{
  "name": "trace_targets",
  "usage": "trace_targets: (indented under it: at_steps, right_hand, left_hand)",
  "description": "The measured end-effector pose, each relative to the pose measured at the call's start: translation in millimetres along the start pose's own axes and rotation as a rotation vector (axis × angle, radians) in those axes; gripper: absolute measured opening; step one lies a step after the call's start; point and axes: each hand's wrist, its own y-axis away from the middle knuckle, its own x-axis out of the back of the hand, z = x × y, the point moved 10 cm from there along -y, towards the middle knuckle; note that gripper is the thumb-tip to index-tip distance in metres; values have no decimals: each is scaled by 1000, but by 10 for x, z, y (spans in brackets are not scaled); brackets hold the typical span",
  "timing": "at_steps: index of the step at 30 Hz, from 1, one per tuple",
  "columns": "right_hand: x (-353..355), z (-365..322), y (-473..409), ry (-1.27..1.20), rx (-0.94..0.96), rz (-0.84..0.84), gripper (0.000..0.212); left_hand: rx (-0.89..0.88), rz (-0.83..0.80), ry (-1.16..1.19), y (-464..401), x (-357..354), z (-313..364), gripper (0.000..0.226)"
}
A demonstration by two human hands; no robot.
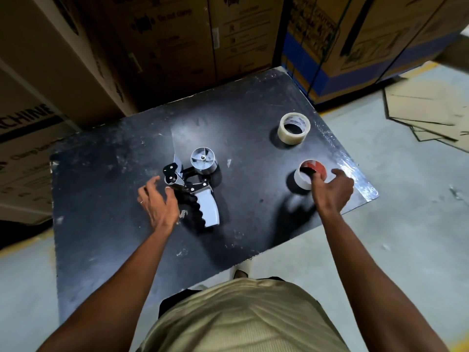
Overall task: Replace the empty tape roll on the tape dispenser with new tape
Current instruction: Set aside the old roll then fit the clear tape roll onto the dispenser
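A tape dispenser (200, 189) with a grey handle and a bare silver spool hub lies on its side in the middle of the black table (106, 224). My left hand (158, 199) hovers at its left, fingers apart, fingertips near the black front roller. A tape roll with a red inner core (308, 171) lies flat near the table's right edge. My right hand (330, 189) rests on it, one finger inside the core and the others spread around the outside. A clear tape roll with a white printed core (294, 128) lies flat farther back.
Large cardboard boxes (165, 47) stand against the table's far and left sides. Flattened cardboard sheets (426, 107) lie on the concrete floor at the right. Scraps of tape residue dot the table top.
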Motion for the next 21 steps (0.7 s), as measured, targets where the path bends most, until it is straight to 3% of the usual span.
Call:
trace_targets:
  at_steps: [3, 9, 13, 16, 21]
  right_hand:
    - [-161, -318, 222, -9, 208, 2, 34]
    - [-1018, -579, 1009, -48, 284, -387, 27]
    - [-1427, -729, 1469, -17, 344, -547, 24]
    - [-1650, -806, 1666, 16, 368, -616, 28]
    - [-1918, -1072, 1996, 65, 506, -735, 58]
  left_hand:
    - [-24, -6, -18, 69, 34, -46, 37]
    - [-137, -125, -72, 225, -42, -107, 45]
    - [-171, -178, -62, 296, -84, -96, 48]
    - [-199, -178, -54, 273, -75, -51, 47]
    - [-265, -199, -144, 179, -100, 43, 39]
